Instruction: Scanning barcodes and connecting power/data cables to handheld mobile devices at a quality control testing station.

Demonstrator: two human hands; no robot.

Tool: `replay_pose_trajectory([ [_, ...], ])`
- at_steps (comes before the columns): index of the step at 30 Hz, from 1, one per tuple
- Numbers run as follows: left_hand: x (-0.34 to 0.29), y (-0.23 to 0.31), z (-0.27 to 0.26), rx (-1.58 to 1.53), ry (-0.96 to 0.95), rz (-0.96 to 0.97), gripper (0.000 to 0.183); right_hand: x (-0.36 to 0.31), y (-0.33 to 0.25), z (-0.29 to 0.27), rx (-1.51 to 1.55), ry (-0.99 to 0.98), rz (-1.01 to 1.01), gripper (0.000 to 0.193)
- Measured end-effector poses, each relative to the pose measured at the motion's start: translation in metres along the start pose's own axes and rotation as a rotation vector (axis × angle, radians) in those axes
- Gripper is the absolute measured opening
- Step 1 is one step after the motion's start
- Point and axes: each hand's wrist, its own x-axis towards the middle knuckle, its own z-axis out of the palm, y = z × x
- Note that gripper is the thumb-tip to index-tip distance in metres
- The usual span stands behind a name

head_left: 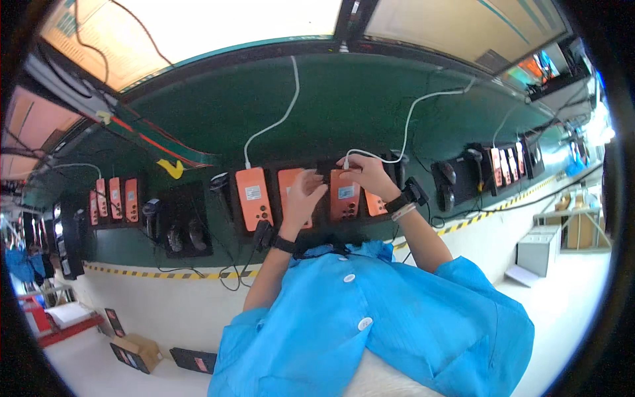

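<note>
Several orange phones lie back up in a row on the dark green bench. My right hand [372, 177] is at the top end of the third phone [344, 204], its fingers closed about the plug of a white cable [407, 126]. Over the second phone [289, 180] hovers my left hand [303, 202], fingers apart and holding nothing; it hides part of that phone. Leftmost in the row, the first phone [253, 210] has another white cable [296, 86] at its top end. A fourth phone [375, 206] is partly covered by my right wrist.
Black handheld scanners [220, 188] flank the row, and computer mice [196, 235] lie on a black mat to the left. More orange phones [116, 198] stand at both sides. Monitors [218, 33] line the back. Yellow-black tape [165, 271] marks the bench's front edge.
</note>
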Motion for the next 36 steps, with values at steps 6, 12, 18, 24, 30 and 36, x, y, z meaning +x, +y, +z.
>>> replay_pose_trajectory([
  [6, -0.057, -0.001, -0.099, 0.725, 0.368, 0.144, 0.023, 0.054, 0.010, 0.046, -0.500, 0.273, -0.067, 0.034],
  [12, -0.104, -0.008, -0.125, 1.016, 0.673, 0.085, 0.032, 0.120, -0.023, 0.174, 0.044, -0.063, -0.085, 0.051],
  [18, -0.110, -0.018, -0.125, 1.117, 0.738, 0.007, 0.044, 0.150, -0.027, 0.212, 0.086, -0.089, 0.005, 0.039],
  [24, -0.080, -0.045, -0.175, 0.862, 0.831, -0.142, 0.046, 0.117, -0.040, 0.213, 0.259, 0.208, -0.058, 0.028],
  [30, -0.031, -0.055, -0.203, 0.537, 0.708, -0.397, 0.047, 0.121, -0.056, 0.205, 0.305, 0.068, 0.101, 0.030],
  [36, -0.057, -0.030, -0.206, 0.508, 0.659, -0.161, 0.035, 0.087, -0.040, 0.149, 0.013, -0.038, -0.284, 0.028],
])
